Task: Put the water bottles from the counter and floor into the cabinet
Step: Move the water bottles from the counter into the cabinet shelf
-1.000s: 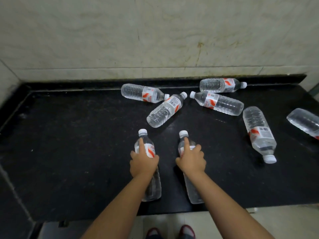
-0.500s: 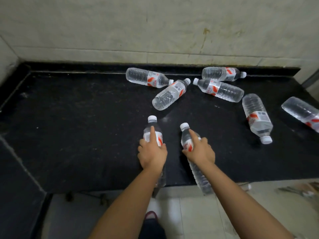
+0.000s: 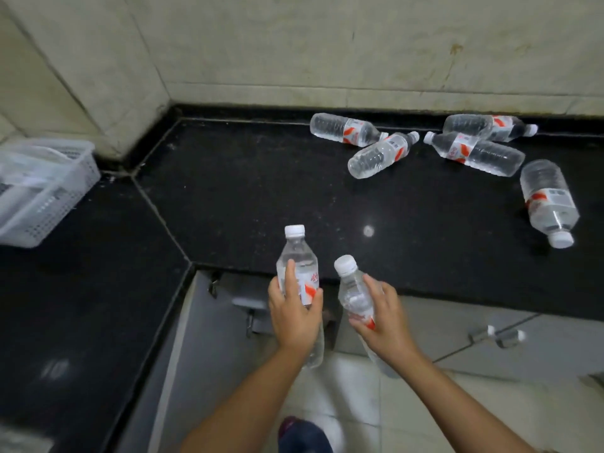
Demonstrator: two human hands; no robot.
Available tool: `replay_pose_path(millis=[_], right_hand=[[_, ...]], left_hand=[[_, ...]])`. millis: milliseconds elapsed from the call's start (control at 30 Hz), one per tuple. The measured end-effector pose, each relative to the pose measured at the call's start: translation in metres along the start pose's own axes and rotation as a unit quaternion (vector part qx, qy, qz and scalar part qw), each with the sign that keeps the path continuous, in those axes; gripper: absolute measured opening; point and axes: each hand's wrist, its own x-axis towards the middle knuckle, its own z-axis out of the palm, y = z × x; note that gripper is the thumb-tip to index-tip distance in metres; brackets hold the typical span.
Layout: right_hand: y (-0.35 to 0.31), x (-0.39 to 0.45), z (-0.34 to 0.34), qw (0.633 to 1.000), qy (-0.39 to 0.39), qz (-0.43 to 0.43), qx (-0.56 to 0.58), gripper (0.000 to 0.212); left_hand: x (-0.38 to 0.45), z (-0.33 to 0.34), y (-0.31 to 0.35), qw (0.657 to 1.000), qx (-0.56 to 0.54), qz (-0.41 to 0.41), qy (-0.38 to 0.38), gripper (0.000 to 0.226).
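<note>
While your left hand and right hand each wrap a clear water bottle, lifted off the black counter, you are mid-carry. Next, lower both toward the grey cabinet doors below; five bottles still lie on the counter.

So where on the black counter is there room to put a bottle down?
The widest bare patch of the counter runs from the white basket to the two held bottles. The near strip between the right hand and the lone bottle is free too. It is crowded at the back right, where four bottles cluster.
</note>
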Motion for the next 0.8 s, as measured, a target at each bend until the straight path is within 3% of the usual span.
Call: replay_pose_path(millis=[233, 400, 667, 800], right_hand=[[-0.036, -0.002, 0.042, 0.995, 0.057, 0.024, 0.074, 0.079], [-0.029, -0.001, 0.084, 0.993, 0.07, 0.051, 0.086, 0.073], [0.056, -0.005, 0.182, 0.999, 0.024, 0.009, 0.037, 0.074], [0.109, 0.003, 0.23, 0.998, 0.013, -0.045, 0.044, 0.076]], left_hand=[[0.013, -0.029, -0.037, 0.993, 0.036, 0.108, 0.044, 0.069], [0.011, -0.014, -0.09, 0.986, 0.014, 0.145, 0.079, 0.07], [0.016, 0.08, -0.194, 0.997, -0.037, -0.015, 0.063, 0.075], [0.038, 0.129, -0.247, 0.994, -0.042, -0.024, 0.095, 0.069]])
